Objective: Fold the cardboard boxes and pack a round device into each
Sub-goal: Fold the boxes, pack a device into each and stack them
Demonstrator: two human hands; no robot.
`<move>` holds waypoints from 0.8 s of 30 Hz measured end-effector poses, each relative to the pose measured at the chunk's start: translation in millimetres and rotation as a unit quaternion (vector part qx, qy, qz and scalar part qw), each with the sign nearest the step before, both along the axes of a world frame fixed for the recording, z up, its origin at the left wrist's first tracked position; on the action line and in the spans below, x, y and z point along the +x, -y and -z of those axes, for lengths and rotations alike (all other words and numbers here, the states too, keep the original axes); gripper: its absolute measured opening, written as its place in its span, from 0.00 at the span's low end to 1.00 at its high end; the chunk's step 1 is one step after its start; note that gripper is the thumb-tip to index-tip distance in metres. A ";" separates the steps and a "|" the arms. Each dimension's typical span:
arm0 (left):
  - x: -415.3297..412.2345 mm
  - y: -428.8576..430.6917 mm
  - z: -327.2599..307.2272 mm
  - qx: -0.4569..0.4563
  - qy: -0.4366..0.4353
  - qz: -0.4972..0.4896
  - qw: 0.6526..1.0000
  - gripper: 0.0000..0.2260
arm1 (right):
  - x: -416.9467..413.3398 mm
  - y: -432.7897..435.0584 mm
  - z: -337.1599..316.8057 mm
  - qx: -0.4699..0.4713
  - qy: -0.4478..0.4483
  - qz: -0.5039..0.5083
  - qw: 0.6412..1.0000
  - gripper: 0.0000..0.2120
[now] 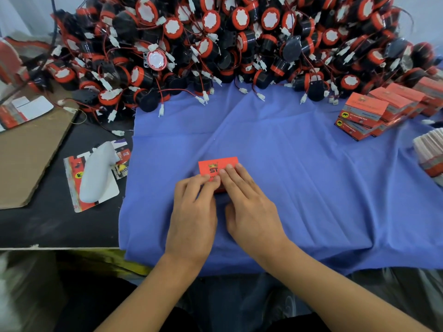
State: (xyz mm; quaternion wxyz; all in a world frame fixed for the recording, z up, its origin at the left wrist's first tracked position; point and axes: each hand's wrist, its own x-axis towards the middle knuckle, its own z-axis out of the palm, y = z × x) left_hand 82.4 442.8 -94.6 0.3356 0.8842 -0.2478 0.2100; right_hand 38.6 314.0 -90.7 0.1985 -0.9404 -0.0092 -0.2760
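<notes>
A small red cardboard box (217, 166) with black lettering lies on the blue cloth (287, 164) in the middle of the table. My left hand (193, 209) and my right hand (249, 200) lie side by side on its near half, fingers stretched forward and pressing down on the top face. The near part of the box is hidden under my fingers. A big heap of round black-and-red devices (215, 44) with red wires and white plugs fills the far side of the table.
Stacks of closed red boxes (383, 111) stand at the far right, and a pile of flat box blanks (429, 154) lies at the right edge. On the left sit a white tape dispenser (96, 173) on a printed card and a brown cardboard sheet (31, 159).
</notes>
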 end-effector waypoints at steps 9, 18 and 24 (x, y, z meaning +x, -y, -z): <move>5.1 -0.5 -7.6 -0.115 -0.078 0.017 0.990 0.19 | 2.6 5.3 -2.5 0.179 -0.072 0.028 0.981 0.36; 14.5 41.7 -31.1 -0.310 -0.299 0.045 0.901 0.17 | 7.1 14.6 -15.3 0.413 -0.009 0.134 0.901 0.26; 32.3 124.2 -53.9 -0.266 -0.321 0.196 0.888 0.26 | 9.7 73.2 -42.4 0.488 0.044 0.216 0.845 0.31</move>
